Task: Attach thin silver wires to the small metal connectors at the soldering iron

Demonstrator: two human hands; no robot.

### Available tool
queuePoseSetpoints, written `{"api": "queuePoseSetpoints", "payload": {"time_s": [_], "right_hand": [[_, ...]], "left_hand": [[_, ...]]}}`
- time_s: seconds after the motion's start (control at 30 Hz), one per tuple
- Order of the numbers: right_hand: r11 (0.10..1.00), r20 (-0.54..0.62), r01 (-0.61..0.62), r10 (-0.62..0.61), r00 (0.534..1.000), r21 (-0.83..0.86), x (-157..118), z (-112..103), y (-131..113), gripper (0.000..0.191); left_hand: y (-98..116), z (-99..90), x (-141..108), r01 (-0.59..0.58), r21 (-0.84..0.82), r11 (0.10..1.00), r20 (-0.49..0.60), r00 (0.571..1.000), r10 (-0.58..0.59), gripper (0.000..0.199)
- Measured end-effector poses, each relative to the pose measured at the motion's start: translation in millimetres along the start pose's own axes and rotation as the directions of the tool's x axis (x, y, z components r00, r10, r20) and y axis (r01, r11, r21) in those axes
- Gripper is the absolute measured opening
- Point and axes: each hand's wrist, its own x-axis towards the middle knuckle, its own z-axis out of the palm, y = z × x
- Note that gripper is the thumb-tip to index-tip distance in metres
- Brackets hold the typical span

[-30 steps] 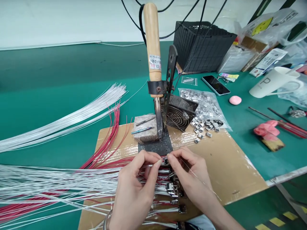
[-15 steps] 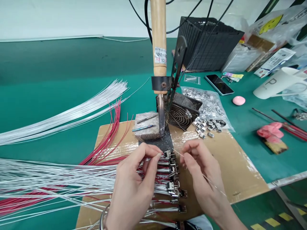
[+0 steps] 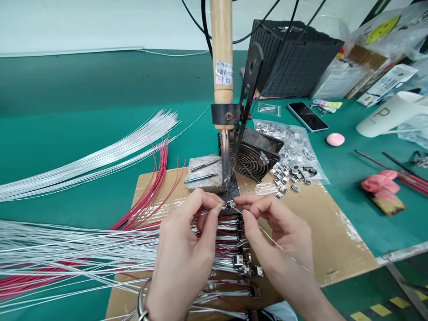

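Close under the tip of a soldering iron (image 3: pixel 225 156) mounted upright, a small metal connector (image 3: pixel 230 204) sits at the fingertips of my left hand (image 3: pixel 187 254). That hand is closed in a pinch on the wires just behind the connector. My right hand (image 3: pixel 281 240) pinches a thin silvery strand of solder wire (image 3: pixel 284 249), which trails back over the palm. Its index fingertip is at the connector's right side; whether it presses on it I cannot tell. Below, a row of wired connectors (image 3: pixel 238 261) lies on the cardboard (image 3: pixel 329 240), partly hidden by my hands.
White wires (image 3: pixel 100 156) and red wires (image 3: pixel 157 187) spread left. Behind the hands stand a stone-like block (image 3: pixel 203 165) with two thin tools and a black fan (image 3: pixel 254 158). Loose metal connectors (image 3: pixel 284 178), a phone (image 3: pixel 307 117) and a mug (image 3: pixel 384 117) are on the right.
My right hand has moved left and slightly up, bringing the solder wire to the connector. The connector in my left hand has risen slightly towards the iron's tip.
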Motion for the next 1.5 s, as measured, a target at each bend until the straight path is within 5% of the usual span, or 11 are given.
{"api": "queuePoseSetpoints", "payload": {"time_s": [0.97, 1.5], "right_hand": [[0.994, -0.069, 0.102, -0.104, 0.992, -0.035, 7.2, 10.2, -1.7, 0.016], [0.992, -0.078, 0.127, -0.128, 0.989, -0.028, 6.3, 10.2, -0.3, 0.015]], "left_hand": [[7.1, 3.8, 5.0, -0.156, 0.116, 0.981, -0.095, 0.981, 0.168, 0.018], [5.7, 3.3, 5.4, -0.139, 0.095, 0.986, -0.081, 0.986, 0.147, 0.017]]}}
